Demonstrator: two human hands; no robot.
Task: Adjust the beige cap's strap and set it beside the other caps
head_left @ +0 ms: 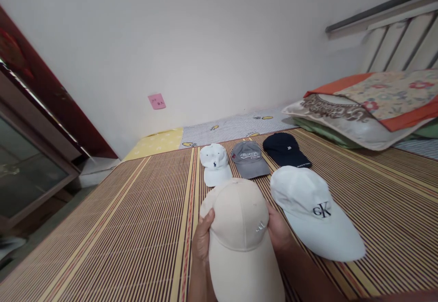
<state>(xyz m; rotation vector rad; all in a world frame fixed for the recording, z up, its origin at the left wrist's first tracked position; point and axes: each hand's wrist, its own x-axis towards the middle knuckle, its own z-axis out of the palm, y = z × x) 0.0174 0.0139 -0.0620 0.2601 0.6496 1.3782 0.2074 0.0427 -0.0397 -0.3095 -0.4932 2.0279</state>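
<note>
A beige baseball cap (236, 229) with a small light emblem is held between my two hands, its brim toward me. My left hand (202, 236) grips its left side, thumb on the crown. On the other side my right hand (278, 229) holds the cap, its fingertips hidden behind it. Close to the right hand lies a white cap (304, 201) with dark "CK" letters. Behind the beige cap sit a white cap (215, 158) with a small dark logo, a grey cap (249, 160) with lettering, and a black cap (282, 149).
A striped bamboo mat (137, 229) covers the bed. At the back right are stacked pillows (356, 115) with a floral, orange-edged cover (393, 92), below a radiator (407, 39). A pink note (156, 101) is on the wall; a glass-fronted cabinet (29, 179) stands left.
</note>
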